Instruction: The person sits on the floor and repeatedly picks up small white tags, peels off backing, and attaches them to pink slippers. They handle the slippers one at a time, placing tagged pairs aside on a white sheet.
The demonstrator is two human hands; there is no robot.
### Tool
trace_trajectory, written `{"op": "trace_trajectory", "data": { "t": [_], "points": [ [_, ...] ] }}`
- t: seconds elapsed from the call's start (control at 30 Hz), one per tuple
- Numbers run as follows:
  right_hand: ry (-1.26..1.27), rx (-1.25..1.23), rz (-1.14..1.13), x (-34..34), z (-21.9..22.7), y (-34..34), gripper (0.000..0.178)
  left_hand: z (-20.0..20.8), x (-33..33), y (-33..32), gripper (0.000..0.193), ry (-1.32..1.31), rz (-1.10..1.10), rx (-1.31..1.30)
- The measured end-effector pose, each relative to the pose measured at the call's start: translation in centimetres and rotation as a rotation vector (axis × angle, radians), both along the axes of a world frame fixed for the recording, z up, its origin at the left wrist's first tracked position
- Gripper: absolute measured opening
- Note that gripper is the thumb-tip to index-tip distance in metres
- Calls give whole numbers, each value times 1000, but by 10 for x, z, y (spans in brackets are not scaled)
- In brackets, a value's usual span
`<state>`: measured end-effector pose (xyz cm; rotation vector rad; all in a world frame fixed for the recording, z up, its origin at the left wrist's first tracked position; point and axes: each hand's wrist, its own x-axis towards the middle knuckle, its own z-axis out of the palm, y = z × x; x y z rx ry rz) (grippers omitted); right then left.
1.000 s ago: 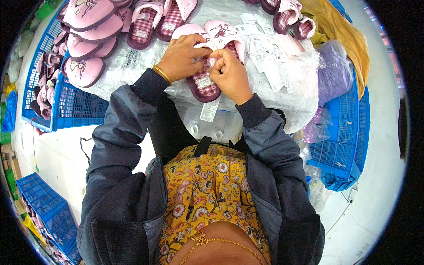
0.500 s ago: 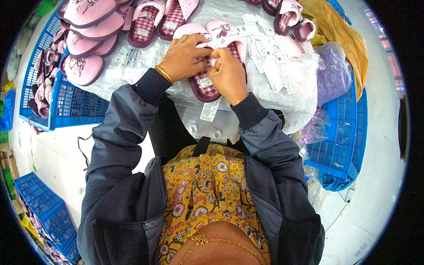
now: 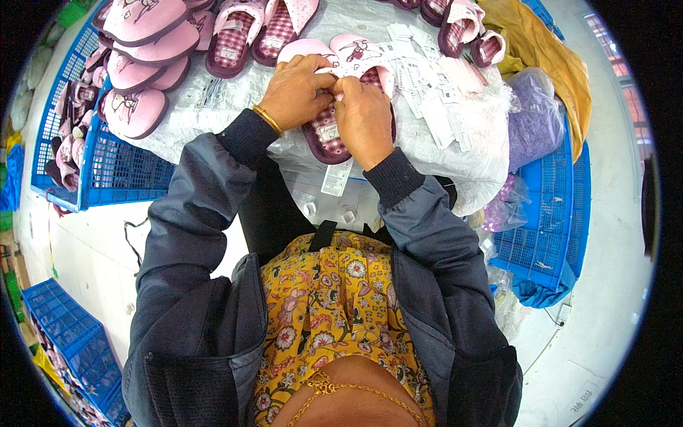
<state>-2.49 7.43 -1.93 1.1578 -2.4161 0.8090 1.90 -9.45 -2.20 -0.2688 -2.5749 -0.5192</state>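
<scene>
A pair of pink slippers (image 3: pixel 359 50) with dark red checked insoles (image 3: pixel 327 135) lies in front of me on a plastic-wrapped stack. My left hand (image 3: pixel 297 91) bends over the left slipper, its fingers closed on the opening edge of the upper. Against it, my right hand (image 3: pixel 364 117) is closed in a pinch where the two uppers meet. Whatever sits between its fingertips is hidden. Both hands cover much of the pair's middle. Below the slippers' heels, a white printed label (image 3: pixel 336 178) hangs over the stack's near edge.
Pink slippers (image 3: pixel 146 53) are piled at the left beside a blue crate (image 3: pixel 128 167). More pairs (image 3: pixel 245 32) lie along the back. White paper tags (image 3: pixel 427 85) spread to the right, near a bag of purple material (image 3: pixel 535 114) and another blue crate (image 3: pixel 544 213).
My right hand has turned and shifted slightly left, its fingertips now tucked closer against the left hand. My left hand stays nearly in place.
</scene>
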Motion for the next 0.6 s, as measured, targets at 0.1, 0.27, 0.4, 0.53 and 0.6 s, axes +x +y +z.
{"op": "trace_trajectory", "data": {
  "t": [0.1,0.27,0.4,0.53,0.6],
  "points": [
    [31,-34,36,2,3,1,16,4,-2,-3,23,-37,-18,-46],
    [16,-116,56,-2,-5,4,19,17,-16,-3,28,-157,-55,-188],
    [-65,-131,77,-4,-8,4,15,20,-29,-11,28,-187,-174,-275],
    [-75,-130,61,-4,-9,9,19,20,-30,-8,26,-151,-236,-440],
    [-77,-104,56,-4,-6,11,21,24,-28,-1,25,-146,-242,-503]
  ]
}}
